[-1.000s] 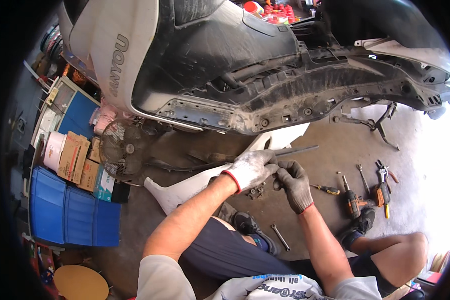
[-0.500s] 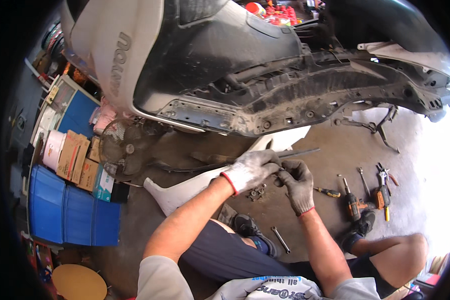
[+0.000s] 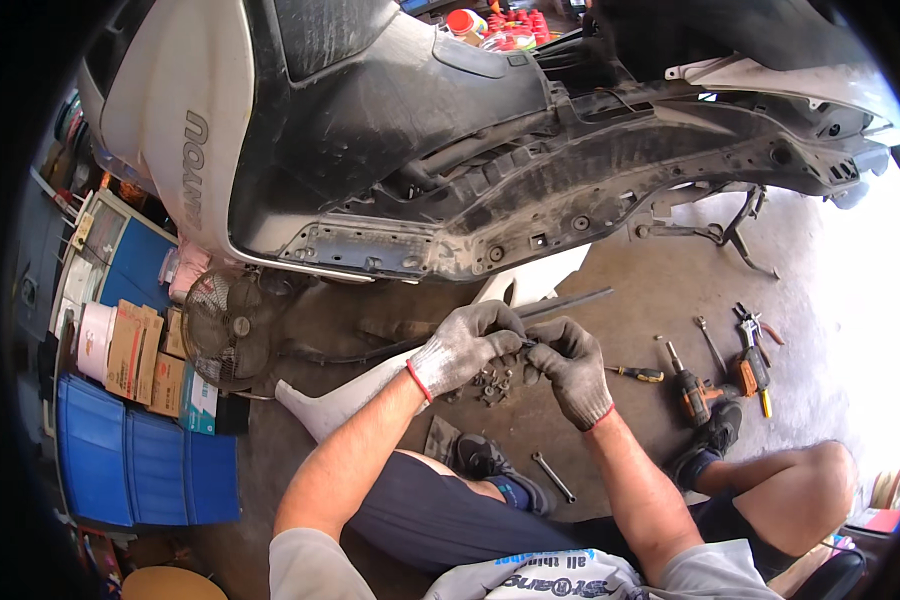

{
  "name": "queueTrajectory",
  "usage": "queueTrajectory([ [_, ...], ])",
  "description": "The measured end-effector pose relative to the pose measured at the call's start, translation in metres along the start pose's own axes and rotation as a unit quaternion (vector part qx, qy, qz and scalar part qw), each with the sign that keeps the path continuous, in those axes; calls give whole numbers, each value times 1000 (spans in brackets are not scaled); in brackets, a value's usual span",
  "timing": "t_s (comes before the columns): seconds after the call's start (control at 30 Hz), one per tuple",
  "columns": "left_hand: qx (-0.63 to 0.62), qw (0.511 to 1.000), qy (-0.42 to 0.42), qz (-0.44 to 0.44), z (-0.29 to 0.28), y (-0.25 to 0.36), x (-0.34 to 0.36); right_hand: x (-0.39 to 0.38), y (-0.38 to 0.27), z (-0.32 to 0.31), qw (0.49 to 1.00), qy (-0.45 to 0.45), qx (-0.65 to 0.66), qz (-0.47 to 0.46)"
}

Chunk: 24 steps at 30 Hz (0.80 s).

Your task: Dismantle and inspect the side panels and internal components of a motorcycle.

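Note:
Both my hands wear grey work gloves with red cuffs. My left hand (image 3: 465, 345) and my right hand (image 3: 573, 368) meet in front of me, fingers pinched together on a small dark part (image 3: 526, 345) held between them; its shape is too small to tell. Just below the hands a small pile of bolts and nuts (image 3: 494, 382) lies on the concrete floor. Above stands a stripped scooter body (image 3: 420, 150), white shell and dirty black frame, with its underside facing me. A white body panel (image 3: 345, 400) lies on the floor under my left forearm.
A wrench (image 3: 553, 476) lies by my shoe. A screwdriver (image 3: 635, 374), a cordless drill (image 3: 688, 388) and other hand tools (image 3: 752, 350) sit to the right. A small fan (image 3: 227, 335), cardboard boxes (image 3: 140, 350) and blue bins (image 3: 120, 450) stand left. The scooter's stand (image 3: 735, 230) is at upper right.
My hands stay together on the small part, shifting only slightly. The view has tilted a little, so the scooter looks closer.

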<state>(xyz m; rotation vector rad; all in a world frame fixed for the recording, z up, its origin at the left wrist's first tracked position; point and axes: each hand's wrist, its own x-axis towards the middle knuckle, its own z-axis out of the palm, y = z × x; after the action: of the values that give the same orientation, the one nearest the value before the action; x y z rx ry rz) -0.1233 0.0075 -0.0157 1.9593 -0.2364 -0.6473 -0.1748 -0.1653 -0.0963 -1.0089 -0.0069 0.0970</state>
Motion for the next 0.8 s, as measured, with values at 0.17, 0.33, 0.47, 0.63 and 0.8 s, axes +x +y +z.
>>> queueTrajectory([
  [0.17, 24, 999, 12, 21, 3, -3, 0, -4, -1, 4, 1000, 21, -1, 12],
  [0.33, -23, 999, 5, 23, 5, -6, -2, -6, -5, 10, 1000, 26, -5, -5],
  [0.47, -164, 986, -17, 35, 0, -6, -1, -6, -12, 14, 999, 29, 36, -7],
  [0.63, -109, 992, -13, 54, -2, -5, 1, -6, -17, 15, 999, 30, 15, -16],
  [0.8, -68, 997, 2, 46, 4, -1, 2, -6, -15, 14, 998, 43, -21, -32],
])
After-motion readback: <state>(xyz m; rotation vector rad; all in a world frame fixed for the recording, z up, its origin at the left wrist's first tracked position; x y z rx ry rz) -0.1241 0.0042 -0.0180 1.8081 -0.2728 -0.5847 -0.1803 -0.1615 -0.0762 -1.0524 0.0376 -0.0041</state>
